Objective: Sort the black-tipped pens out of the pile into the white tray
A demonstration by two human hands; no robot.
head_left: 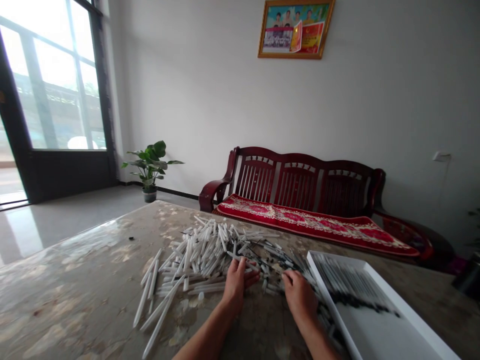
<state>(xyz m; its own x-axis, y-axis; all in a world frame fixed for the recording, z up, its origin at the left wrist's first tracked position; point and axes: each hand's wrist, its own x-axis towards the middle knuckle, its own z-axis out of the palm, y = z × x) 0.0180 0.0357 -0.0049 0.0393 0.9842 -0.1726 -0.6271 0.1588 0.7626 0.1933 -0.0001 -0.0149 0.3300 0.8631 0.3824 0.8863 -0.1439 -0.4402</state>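
A mottled table (56,295) is carrying a loose heap of white tubes (202,255) — some dark-tipped — with a white tray (360,320) lying just beside it.

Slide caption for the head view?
Head view: left hand and right hand at a heap of white pen barrels on a mottled table, by a white tray.

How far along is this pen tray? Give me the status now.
Done: black-tipped pens lie lined up in the white tray. In hand: the left hand and right hand are working at the edge of the pile; any grip is unclear. Left: a large loose pile of white pens on the table.
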